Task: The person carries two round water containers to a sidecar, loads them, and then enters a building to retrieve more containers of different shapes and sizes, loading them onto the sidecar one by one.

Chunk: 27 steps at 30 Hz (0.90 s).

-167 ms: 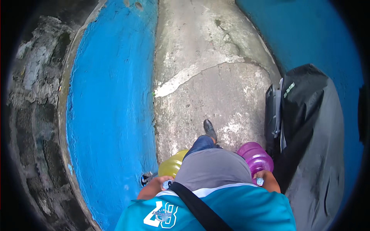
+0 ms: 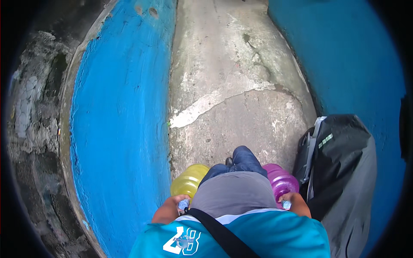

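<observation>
At the lower middle, my left hand (image 2: pixel 176 200) grips the neck end of a large yellow translucent jug (image 2: pixel 187 179) with a light-blue patterned cap, beside my left hip. On the other side, my right hand (image 2: pixel 288 197) holds a similar purple jug (image 2: pixel 283 175) by its neck, close to its light-blue cap. My grey-covered belly, the teal shirt and a black strap lie between them. My legs in dark jeans show past the belly, with part of a dark shoe.
A narrow concrete path (image 2: pixel 223 51), cracked and patchy, runs ahead between blue-painted walls (image 2: pixel 116 107). A large black-and-grey covered object (image 2: pixel 344 172) stands close on my right, against the right wall (image 2: pixel 340 56). Beyond the left wall's edge is dark, weathered masonry (image 2: pixel 32 142).
The path and covered object have shifted lower in the picture as I moved forward along the path. My legs changed stride, and both jugs came along in my hands.
</observation>
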Each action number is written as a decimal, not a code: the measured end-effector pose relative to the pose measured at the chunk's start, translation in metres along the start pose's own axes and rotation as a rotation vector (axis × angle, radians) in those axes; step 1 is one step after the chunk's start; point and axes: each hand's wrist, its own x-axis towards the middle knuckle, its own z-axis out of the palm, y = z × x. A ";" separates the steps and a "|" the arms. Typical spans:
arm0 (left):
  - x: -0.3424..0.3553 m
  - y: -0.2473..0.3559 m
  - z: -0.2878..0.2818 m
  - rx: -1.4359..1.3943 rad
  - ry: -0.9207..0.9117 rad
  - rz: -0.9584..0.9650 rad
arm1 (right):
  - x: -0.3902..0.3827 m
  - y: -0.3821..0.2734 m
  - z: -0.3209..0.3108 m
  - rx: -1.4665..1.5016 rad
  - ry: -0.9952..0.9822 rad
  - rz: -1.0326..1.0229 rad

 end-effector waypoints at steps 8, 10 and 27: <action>-0.186 0.392 -0.076 -0.034 0.072 -0.009 | -0.081 -0.362 -0.191 -0.065 -0.080 -0.018; -0.228 0.486 -0.095 -0.015 0.078 0.034 | -0.093 -0.458 -0.243 -0.066 -0.097 -0.022; -0.737 1.330 -0.165 0.717 0.417 0.783 | -0.347 -1.286 -0.749 -0.052 0.122 -0.200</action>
